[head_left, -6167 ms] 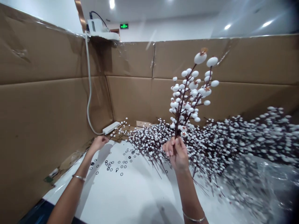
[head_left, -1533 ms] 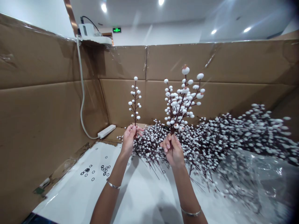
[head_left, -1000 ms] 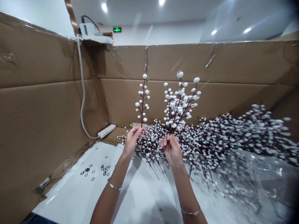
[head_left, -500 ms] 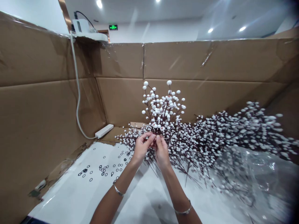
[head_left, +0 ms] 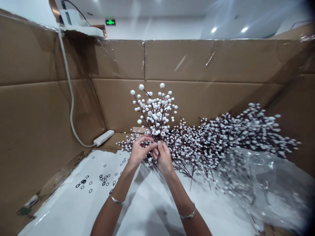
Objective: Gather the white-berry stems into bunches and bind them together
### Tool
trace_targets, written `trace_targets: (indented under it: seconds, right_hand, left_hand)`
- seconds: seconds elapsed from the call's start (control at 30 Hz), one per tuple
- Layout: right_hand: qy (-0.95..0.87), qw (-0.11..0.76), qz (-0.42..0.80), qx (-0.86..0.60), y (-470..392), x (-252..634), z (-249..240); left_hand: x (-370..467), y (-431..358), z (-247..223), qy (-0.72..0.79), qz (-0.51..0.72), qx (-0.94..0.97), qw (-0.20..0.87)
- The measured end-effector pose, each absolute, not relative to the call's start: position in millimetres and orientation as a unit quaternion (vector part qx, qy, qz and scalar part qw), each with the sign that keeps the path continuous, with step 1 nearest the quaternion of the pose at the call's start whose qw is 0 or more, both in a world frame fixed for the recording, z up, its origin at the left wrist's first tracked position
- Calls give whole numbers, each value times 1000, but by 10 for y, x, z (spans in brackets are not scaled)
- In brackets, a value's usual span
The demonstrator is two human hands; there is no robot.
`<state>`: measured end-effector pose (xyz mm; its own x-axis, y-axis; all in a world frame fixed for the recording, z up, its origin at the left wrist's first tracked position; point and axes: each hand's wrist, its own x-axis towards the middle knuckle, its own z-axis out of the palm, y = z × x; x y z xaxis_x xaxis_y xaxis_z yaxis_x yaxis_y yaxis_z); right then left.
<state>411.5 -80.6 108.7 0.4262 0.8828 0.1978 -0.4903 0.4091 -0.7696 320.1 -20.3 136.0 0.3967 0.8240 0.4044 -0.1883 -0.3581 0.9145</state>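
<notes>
Upright in front of me stands a bunch of dark stems with white berries (head_left: 157, 113), its lower stems between my hands. My left hand (head_left: 140, 151) curls around the stems from the left, thumb and fingers closed on them. From the right, my right hand (head_left: 164, 157) pinches at the same spot, its fingertips touching those of my left hand. What the fingertips pinch there is too small to make out. Behind and to the right lies a large pile of similar berry branches (head_left: 228, 134), stems pointing toward me.
Small black rings (head_left: 104, 179) lie scattered on the white sheet (head_left: 66, 209) at the left. Clear plastic wrap (head_left: 268, 183) covers branches at the right. Cardboard walls (head_left: 118, 101) enclose the surface; a white power strip (head_left: 104, 137) sits in the back left corner.
The held bunch has shifted slightly left and tilted a little, with both hands still at its stems. The whole view has also shifted as the camera turned.
</notes>
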Motion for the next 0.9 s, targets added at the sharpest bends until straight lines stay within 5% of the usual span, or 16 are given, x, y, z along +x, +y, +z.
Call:
trace_targets:
  seconds: [0.23,0.37,0.9]
  right_hand:
    - [-340,745,482,-311,-815,4013,1072]
    - [-353,718,521,-297,-849,3946,1104]
    - [-378,673,585,-248,-934,4024,1199]
  left_hand:
    - [3125,-48,1358,176,452,543,686]
    - [3101,50,1248,106,312,554,764]
    - [3127,-14,1273,108,292,624,717]
